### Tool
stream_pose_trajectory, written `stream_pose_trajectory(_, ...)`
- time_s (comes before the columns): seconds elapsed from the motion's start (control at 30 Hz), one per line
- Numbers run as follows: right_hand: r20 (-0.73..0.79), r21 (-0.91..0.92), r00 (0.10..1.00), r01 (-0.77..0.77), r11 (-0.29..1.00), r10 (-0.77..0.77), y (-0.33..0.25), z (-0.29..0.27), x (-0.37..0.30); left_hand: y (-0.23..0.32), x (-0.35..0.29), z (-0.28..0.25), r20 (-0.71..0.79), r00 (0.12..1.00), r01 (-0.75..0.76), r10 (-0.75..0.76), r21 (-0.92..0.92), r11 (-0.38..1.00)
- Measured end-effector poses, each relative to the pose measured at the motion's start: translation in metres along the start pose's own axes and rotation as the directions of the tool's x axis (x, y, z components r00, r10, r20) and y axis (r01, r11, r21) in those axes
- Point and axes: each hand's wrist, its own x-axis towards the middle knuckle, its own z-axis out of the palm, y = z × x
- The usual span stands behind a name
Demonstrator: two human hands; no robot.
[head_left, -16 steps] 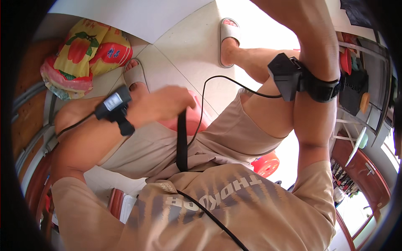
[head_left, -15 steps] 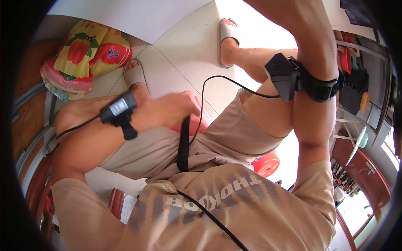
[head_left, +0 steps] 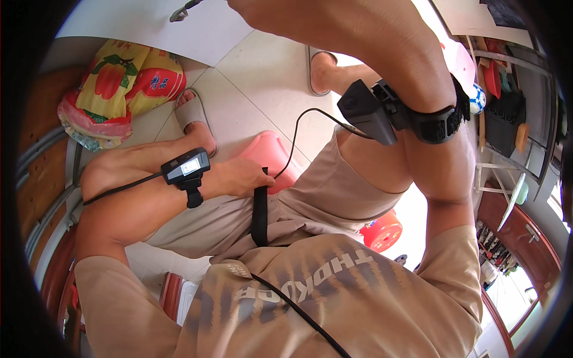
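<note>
My left hand (head_left: 242,178) is over my left thigh, beside a pink plastic piece (head_left: 268,149) between my knees. Its fingers look curled together; whatever they hold, if anything, is hidden. A black strap (head_left: 260,215) hangs across the fingertips, and a thin black cable (head_left: 300,113) runs close by. At the upper edge, my right hand (head_left: 322,27) reaches across to the left, its fingers out of the picture. Left of it lies a small metal piece with a dark stem (head_left: 179,13); whether the hand touches it cannot be seen. Each forearm wears a strapped-on black device.
A white panel (head_left: 143,30) spans the upper left. Below it a yellow and red sack (head_left: 128,74) rests near my left foot. A red plastic object (head_left: 382,231) stands by my right thigh. On the right is a metal rack (head_left: 507,107) with dark items.
My right hand and forearm have moved left and downward in view. My left hand has drawn back toward my thigh, uncovering more of the pink plastic. The metal piece has come into view.
</note>
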Motion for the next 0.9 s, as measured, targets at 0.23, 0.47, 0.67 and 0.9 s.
stream_pose_trajectory(0.23, 0.099, -0.075, 0.989, -0.101, 0.992, 0.109, -0.008, 0.002, -0.002, -0.004, -0.007, 0.006, -0.002, 1.000, 0.023, -0.023, 0.010, 1.000)
stream_pose_trajectory(0.47, 0.199, -0.035, 0.979, 0.050, 0.998, -0.042, 0.000, 0.004, -0.003, -0.008, -0.003, 0.005, 0.114, 0.991, 0.076, -0.076, 0.001, 0.997)
stream_pose_trajectory(0.67, 0.036, -0.020, 0.988, 0.149, 0.989, -0.148, 0.007, 0.014, -0.010, -0.022, -0.002, 0.015, 0.121, 0.989, 0.089, -0.084, -0.033, 0.996)
stream_pose_trajectory(0.9, 0.155, -0.125, 0.987, -0.026, 0.992, 0.045, -0.012, 0.001, -0.007, -0.039, 0.001, 0.021, 0.001, 0.999, -0.038, 0.038, -0.110, 0.993)
